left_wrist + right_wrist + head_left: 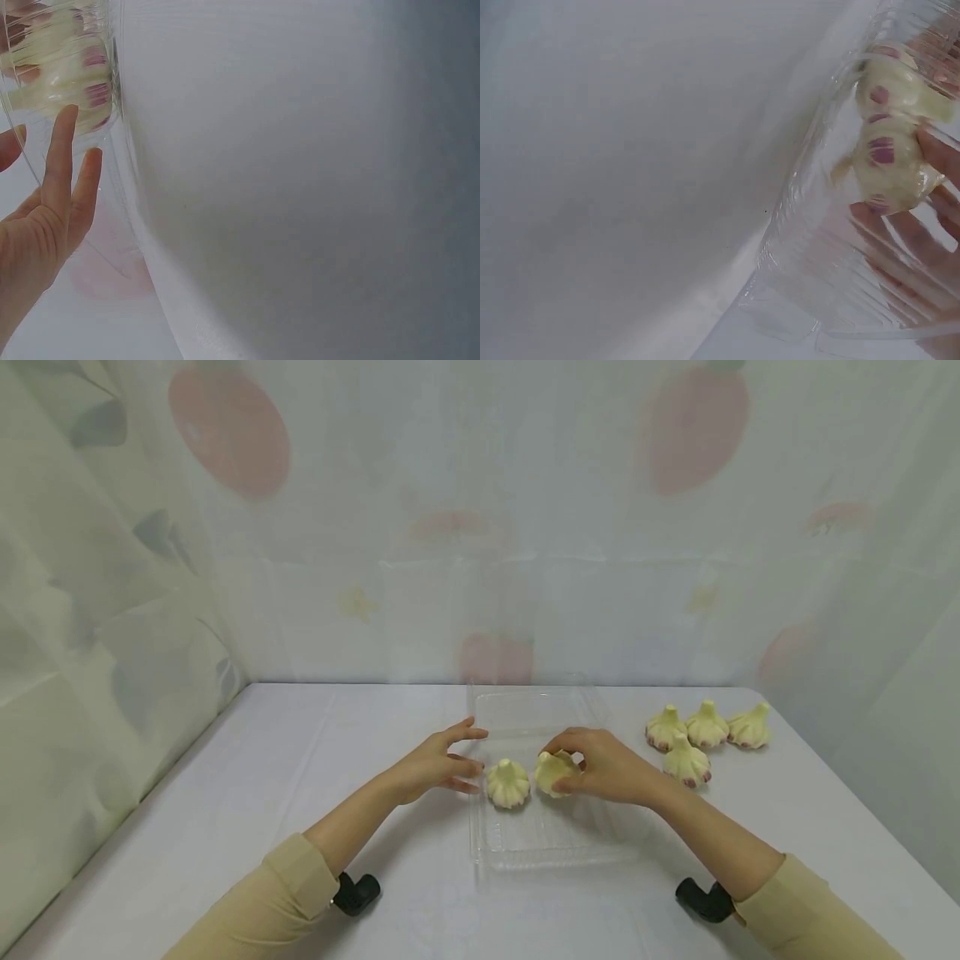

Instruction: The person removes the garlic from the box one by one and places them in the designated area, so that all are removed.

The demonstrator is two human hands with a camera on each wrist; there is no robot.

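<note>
A clear plastic tray (525, 852) lies on the white table in the head view. One pale yellow garlic bulb (507, 783) stands upright inside it. My right hand (600, 766) grips a second garlic bulb (553, 772) over the tray, just right of the first. In the right wrist view that held bulb (891, 161) shows purple patches through the tray wall (810, 255), with the other bulb (889, 86) behind. My left hand (438, 764) rests with straight fingers against the tray's left edge. The left wrist view shows its fingers (64, 161) touching the tray wall (112, 67).
Several more garlic bulbs (705, 735) sit in a cluster on the table to the right of the tray. A curtain with red and grey prints (480, 527) closes off the back and sides. White table surface (225, 793) stretches to the left.
</note>
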